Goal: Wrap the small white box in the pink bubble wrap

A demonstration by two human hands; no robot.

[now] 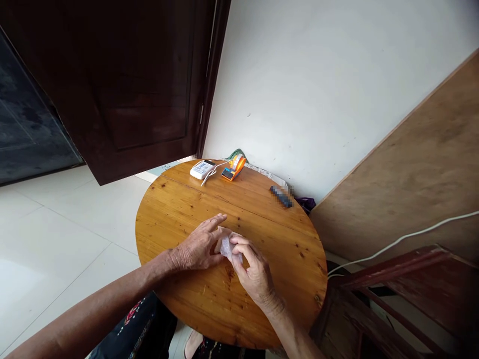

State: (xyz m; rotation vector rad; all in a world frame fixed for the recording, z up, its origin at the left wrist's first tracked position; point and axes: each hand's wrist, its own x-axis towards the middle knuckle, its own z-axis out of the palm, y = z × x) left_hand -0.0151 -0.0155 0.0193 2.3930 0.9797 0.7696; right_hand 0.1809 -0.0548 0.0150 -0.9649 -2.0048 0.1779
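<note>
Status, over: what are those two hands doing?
Right hand pinching crumpled clear plastic. Left hand open alongside. Orange tape dispenser apart, farther back, out of the way.

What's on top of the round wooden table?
A white device, an orange tape dispenser and a dark, pixelated object. The right hand pinches crumpled plastic beside the left hand; whatever lies beneath them is hidden.

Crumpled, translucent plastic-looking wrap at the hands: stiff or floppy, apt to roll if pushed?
Crumpled, translucent plastic-looking wrap: probably floppy, given its creases; likely light, as it looks thin; unlikely to roll, given its irregular shape.
</note>
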